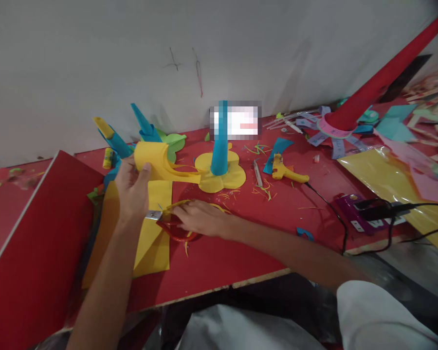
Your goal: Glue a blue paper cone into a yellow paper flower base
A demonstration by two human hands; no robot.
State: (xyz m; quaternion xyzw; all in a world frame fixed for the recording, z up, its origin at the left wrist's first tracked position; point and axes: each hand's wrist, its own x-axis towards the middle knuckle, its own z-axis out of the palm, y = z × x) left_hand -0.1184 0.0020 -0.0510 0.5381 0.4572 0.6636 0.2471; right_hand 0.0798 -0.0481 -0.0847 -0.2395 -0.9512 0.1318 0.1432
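My left hand (pixel 133 189) is raised and closed on a curled piece of yellow paper (pixel 156 163) cut into strips along one side. My right hand (pixel 199 218) lies low on the red table (pixel 241 253), its fingers on the red handles of a pair of scissors (pixel 171 226) whose metal blades point left. The scissors rest partly on a flat yellow paper sheet (pixel 155 243). Just behind stands a blue paper cone (pixel 219 146) on a yellow flower-shaped base (pixel 233 177).
A yellow glue gun (pixel 286 171) with a black cord lies to the right, near a purple power strip (pixel 354 214). A long red cone (pixel 379 82), coloured paper scraps and a plastic-wrapped yellow sheet (pixel 387 180) sit at the far right. A red board (pixel 32 253) leans at left.
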